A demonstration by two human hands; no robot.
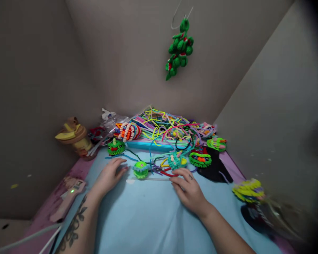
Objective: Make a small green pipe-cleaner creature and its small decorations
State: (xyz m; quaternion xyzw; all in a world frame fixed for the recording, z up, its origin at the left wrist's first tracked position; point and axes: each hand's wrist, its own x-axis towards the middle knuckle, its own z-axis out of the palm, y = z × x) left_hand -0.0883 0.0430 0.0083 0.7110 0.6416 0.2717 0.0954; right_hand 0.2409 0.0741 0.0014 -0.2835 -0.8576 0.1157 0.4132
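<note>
Head view: I get a fuzzy lime ball [141, 173] with pale-blue frill at centre frame, a shaggy teal piece [175, 161] to its right, thin fuzzy stems [159, 121] heaped behind. Left hand [110, 178] loosely open, empty, near the ball; right hand [189, 190] spread by a red handle [169, 173], contact unclear. Smooth blue cloth [143, 218] over a pink-edged desk [45, 209], grey walls [132, 63]. Count: one lime ball, one teal piece, two hands.

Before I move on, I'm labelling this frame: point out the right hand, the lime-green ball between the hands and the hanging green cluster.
Right hand [190, 191]: head view, back of the hand.
Lime-green ball [141, 171]: head view, middle of its visible side.
Hanging green cluster [180, 46]: head view, around its middle.
</note>
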